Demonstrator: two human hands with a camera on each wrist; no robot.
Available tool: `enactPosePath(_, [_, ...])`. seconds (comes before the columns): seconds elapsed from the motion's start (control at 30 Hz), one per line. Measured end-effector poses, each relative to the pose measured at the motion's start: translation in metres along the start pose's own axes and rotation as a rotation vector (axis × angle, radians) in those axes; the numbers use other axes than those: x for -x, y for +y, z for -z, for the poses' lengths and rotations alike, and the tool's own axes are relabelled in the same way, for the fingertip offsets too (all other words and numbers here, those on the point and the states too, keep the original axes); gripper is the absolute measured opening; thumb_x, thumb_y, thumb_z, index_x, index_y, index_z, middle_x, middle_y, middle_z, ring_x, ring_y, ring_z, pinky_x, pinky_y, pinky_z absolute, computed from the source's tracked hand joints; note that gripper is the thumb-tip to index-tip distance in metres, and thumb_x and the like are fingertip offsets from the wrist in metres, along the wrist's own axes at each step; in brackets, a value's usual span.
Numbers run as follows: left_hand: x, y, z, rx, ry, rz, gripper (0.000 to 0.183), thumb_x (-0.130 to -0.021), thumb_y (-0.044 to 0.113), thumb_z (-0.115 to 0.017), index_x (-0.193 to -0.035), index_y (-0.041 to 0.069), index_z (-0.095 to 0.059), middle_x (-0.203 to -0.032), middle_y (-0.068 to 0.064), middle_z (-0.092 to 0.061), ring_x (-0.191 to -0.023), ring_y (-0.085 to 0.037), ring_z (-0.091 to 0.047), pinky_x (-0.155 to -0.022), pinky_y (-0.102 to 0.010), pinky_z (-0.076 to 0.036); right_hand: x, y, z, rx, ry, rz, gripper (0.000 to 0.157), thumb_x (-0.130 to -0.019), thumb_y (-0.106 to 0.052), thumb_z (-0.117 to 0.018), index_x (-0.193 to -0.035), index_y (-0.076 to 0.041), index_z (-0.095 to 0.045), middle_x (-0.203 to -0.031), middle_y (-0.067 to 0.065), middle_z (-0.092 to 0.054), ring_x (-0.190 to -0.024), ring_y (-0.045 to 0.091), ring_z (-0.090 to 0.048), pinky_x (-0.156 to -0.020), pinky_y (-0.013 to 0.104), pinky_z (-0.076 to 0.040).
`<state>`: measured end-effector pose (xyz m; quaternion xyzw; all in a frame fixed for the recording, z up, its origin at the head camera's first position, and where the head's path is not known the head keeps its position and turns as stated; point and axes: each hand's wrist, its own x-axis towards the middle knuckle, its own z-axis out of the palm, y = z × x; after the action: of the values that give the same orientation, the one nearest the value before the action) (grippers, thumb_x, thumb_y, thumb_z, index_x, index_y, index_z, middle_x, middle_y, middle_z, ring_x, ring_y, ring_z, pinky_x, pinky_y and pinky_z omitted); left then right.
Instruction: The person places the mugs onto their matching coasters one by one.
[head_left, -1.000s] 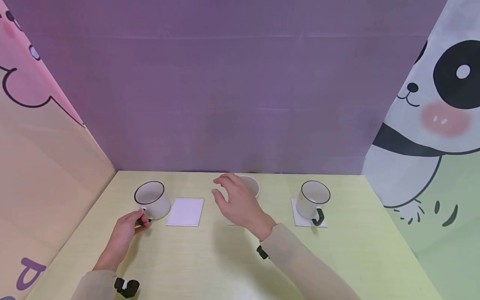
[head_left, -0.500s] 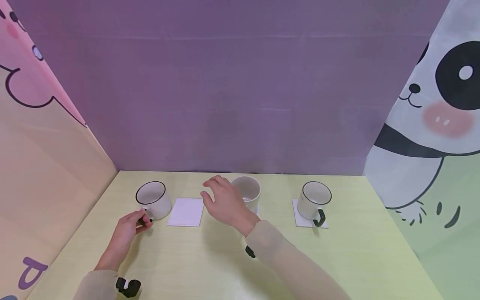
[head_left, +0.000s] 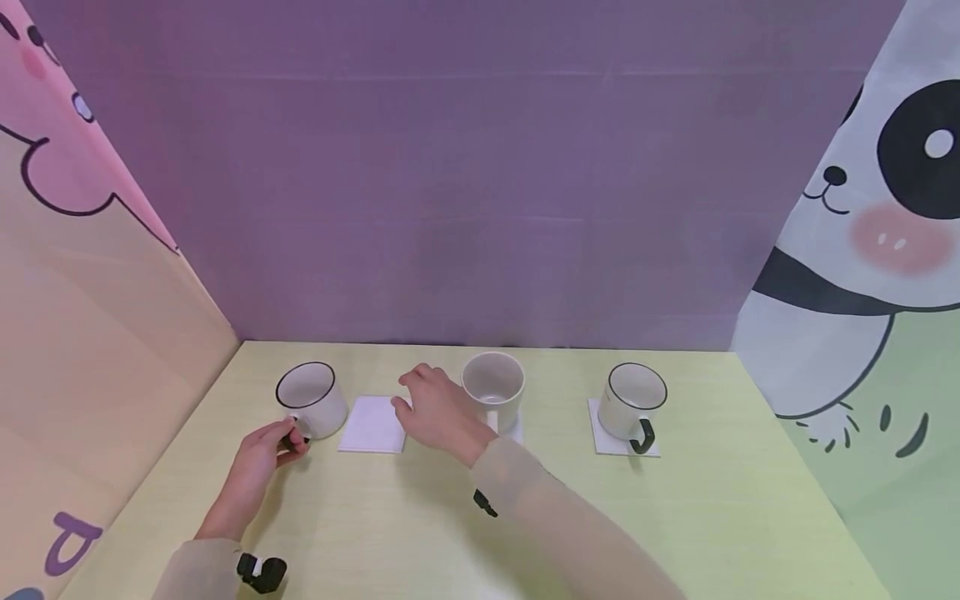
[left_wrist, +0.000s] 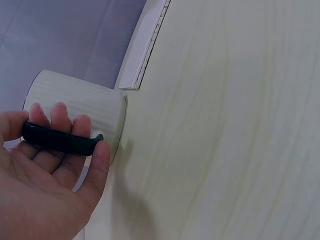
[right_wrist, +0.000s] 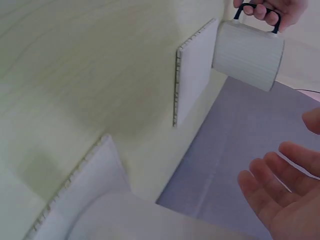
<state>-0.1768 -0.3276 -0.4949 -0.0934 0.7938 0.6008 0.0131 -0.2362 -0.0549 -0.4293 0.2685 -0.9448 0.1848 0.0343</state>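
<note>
My left hand [head_left: 258, 467] grips the black handle [left_wrist: 60, 139] of a white mug with a dark rim [head_left: 318, 410], just left of a bare white square coaster [head_left: 371, 427]. In the left wrist view, the fingers curl round that handle. Above the table, between the bare coaster and a plain white mug [head_left: 504, 408], hovers my right hand [head_left: 442, 417]. Its fingers are spread and loosely bent, holding nothing, as the right wrist view shows. The plain mug stands on another coaster [head_left: 517, 427], partly hidden by the right hand and wrist.
At the right, a white mug with a dark rim and black handle [head_left: 632, 404] stands on a third coaster [head_left: 603, 443]. A purple backdrop [head_left: 480, 183] rises behind the table [head_left: 712, 500]; cartoon-printed panels flank it, with a panda [head_left: 825, 350] on the right one.
My right hand has moved left, away from the plain mug towards the bare coaster, uncovering more of that mug. The left hand keeps its grip on the mug handle, with little movement.
</note>
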Motion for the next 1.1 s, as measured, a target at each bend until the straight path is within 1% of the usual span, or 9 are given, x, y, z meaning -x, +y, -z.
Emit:
enactPosePath(0.13, [0.0,0.002,-0.001,0.0,0.005,-0.004,0.047,-0.113,0.028,-0.029,-0.105,-0.01,-0.056,-0.096,-0.004,-0.056,-0.091,-0.008,-0.06,-0.083,-0.015,-0.051,-0.005,0.0,-0.01,0.047,-0.051,-0.014,0.041,-0.104,-0.037,-0.052,-0.134,-0.012,-0.064,-0.133,0.001,-0.06,-0.12,0.021,-0.057,-0.089,0.034,-0.054])
enactPosePath(0.23, [0.0,0.003,-0.001,0.007,0.012,-0.007,0.047,-0.113,0.027,-0.03,-0.105,-0.01,-0.056,-0.095,-0.004,-0.056,-0.091,-0.008,-0.061,-0.083,-0.015,-0.051,-0.007,0.0,-0.017,0.056,-0.084,-0.015,0.042,-0.104,-0.037,-0.052,-0.135,-0.011,-0.063,-0.135,0.002,-0.06,-0.12,0.022,-0.057,-0.09,0.034,-0.054])
enactPosePath(0.47, [0.0,0.002,-0.001,0.02,0.018,-0.023,0.046,-0.113,0.026,-0.031,-0.104,-0.011,-0.056,-0.093,-0.004,-0.057,-0.09,-0.008,-0.061,-0.082,-0.015,-0.051,-0.009,0.0,-0.033,0.098,-0.136,-0.012,0.042,-0.102,-0.037,-0.055,-0.132,-0.01,-0.065,-0.135,0.003,-0.059,-0.119,0.024,-0.056,-0.091,0.034,-0.053])
enactPosePath(0.77, [-0.001,0.0,0.0,0.03,0.015,-0.011,0.044,-0.113,0.026,-0.031,-0.103,-0.009,-0.056,-0.093,-0.004,-0.057,-0.089,-0.009,-0.061,-0.082,-0.016,-0.051,-0.014,0.005,-0.055,0.2,-0.189,-0.018,0.043,-0.101,-0.042,-0.055,-0.128,-0.01,-0.065,-0.136,0.001,-0.058,-0.116,0.023,-0.054,-0.091,0.033,-0.051])
enactPosePath(0.87, [0.0,0.001,-0.001,0.037,0.019,-0.003,0.043,-0.113,0.025,-0.032,-0.101,-0.008,-0.057,-0.091,-0.003,-0.058,-0.088,-0.009,-0.061,-0.082,-0.017,-0.052,-0.013,0.008,-0.061,0.223,-0.206,-0.017,0.041,-0.1,-0.042,-0.056,-0.125,-0.01,-0.066,-0.133,0.001,-0.058,-0.112,0.022,-0.054,-0.09,0.033,-0.051])
enactPosePath(1.0, [0.001,0.002,-0.002,0.031,0.02,0.019,0.044,-0.113,0.026,-0.031,-0.103,-0.008,-0.056,-0.093,-0.004,-0.058,-0.09,-0.01,-0.06,-0.083,-0.017,-0.051,-0.011,0.011,-0.065,0.231,-0.216,-0.01,0.04,-0.098,-0.042,-0.058,-0.121,-0.01,-0.066,-0.129,0.0,-0.057,-0.109,0.021,-0.053,-0.089,0.033,-0.049])
enactPosePath(1.1, [0.001,0.003,-0.002,0.025,0.018,0.033,0.044,-0.113,0.028,-0.03,-0.105,-0.007,-0.056,-0.095,-0.005,-0.057,-0.091,-0.011,-0.06,-0.083,-0.016,-0.051,-0.01,0.012,-0.066,0.235,-0.223,-0.005,0.04,-0.098,-0.043,-0.059,-0.12,-0.011,-0.066,-0.129,-0.001,-0.056,-0.112,0.021,-0.052,-0.091,0.033,-0.048])
